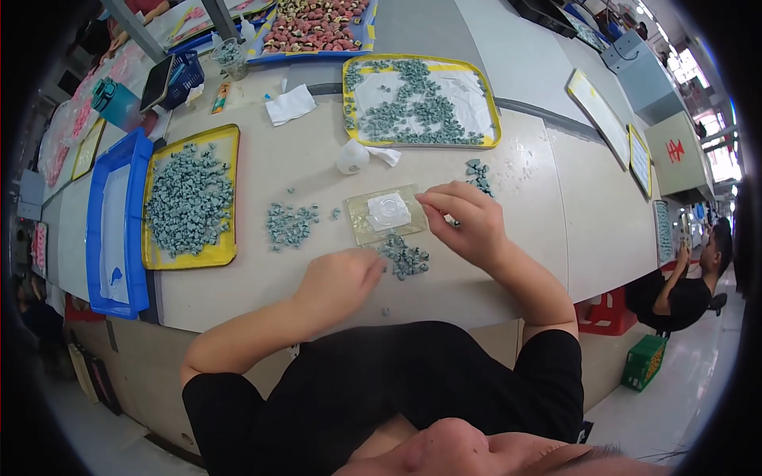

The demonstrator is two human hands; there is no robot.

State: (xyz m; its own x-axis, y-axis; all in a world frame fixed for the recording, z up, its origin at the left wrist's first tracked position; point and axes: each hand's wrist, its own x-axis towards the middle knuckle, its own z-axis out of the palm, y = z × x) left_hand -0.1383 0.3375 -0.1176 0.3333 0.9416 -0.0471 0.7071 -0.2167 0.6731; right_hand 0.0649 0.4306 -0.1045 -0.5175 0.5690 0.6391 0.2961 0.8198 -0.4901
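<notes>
My left hand (337, 287) is closed in a pinch at the left edge of a small pile of grey-green pieces (406, 260). Anything between its fingertips is hidden. My right hand (470, 224) is also pinched, beside the right edge of a yellowish flat pad (367, 230); what it holds is too small to tell. On the pad lies a white square with a clear round dish (388, 211) on it. A looser group of grey-green pieces (291, 226) lies to the left, and another small cluster (479, 176) beyond my right hand.
A yellow tray (230, 252) full of grey-green pieces stands left, beside a blue tray (139, 297). Another yellow-rimmed tray (496, 127) is at the back. A white tissue roll (352, 158) stands behind the pad. At far right sits another person (690, 297).
</notes>
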